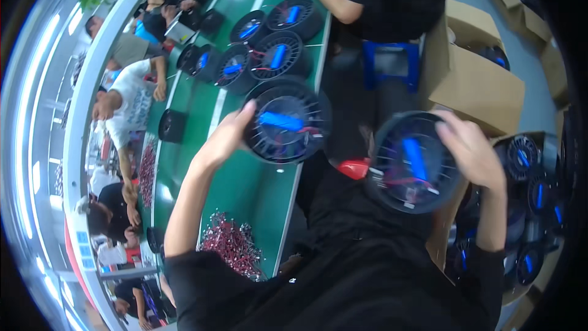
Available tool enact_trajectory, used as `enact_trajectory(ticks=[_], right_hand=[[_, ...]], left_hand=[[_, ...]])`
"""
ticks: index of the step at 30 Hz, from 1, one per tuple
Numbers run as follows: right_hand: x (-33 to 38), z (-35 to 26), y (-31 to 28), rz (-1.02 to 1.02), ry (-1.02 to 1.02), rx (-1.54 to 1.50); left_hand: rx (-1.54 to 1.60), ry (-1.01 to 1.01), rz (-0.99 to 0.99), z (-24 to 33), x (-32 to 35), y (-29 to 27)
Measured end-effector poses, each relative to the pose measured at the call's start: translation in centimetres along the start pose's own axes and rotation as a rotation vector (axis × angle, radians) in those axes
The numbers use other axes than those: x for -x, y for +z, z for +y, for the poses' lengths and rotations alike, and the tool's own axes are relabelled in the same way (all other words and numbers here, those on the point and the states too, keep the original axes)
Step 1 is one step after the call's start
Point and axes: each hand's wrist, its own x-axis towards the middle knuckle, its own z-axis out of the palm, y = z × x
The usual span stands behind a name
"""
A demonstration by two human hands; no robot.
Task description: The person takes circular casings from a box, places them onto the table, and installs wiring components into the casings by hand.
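Note:
My left hand grips the rim of a round black plastic housing, held at the green worktable's edge. A blue cylindrical battery lies across its slotted middle, with red wires at one end. Off the table to the right, my right hand is closed on the rim of a second round black housing. This one also carries a blue battery and red wires with a white connector, slightly blurred. The fingers under both housings are hidden.
More black housings with blue batteries stand on the green table, beside a pile of red wires. Cardboard boxes holding housings are at the right. A blue stool and co-workers surround the table.

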Motion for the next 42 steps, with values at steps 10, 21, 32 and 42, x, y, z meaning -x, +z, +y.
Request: enact_trajectory(ticks=[10,21,32,42], right_hand=[[-20.0,-8.7,18.6,-0.338,-0.6,0.107],[-12.6,-7.9,16.3,-0.338,-0.127,-0.596],[19.8,15.3,-5.5,0.392,0.556,0.536],[29.4,18.5,9.6,0.274,0.563,0.56]], left_hand=[[0.271,-0.509,0.281,-17.4,-1.5,-11.6],[0.096,-0.294,0.103,-13.4,-0.6,-9.7],[-0.628,0.852,-0.773,10.8,-3.8,11.2],[-0.887,1.634,-0.684,12.2,-3.3,50.9]])
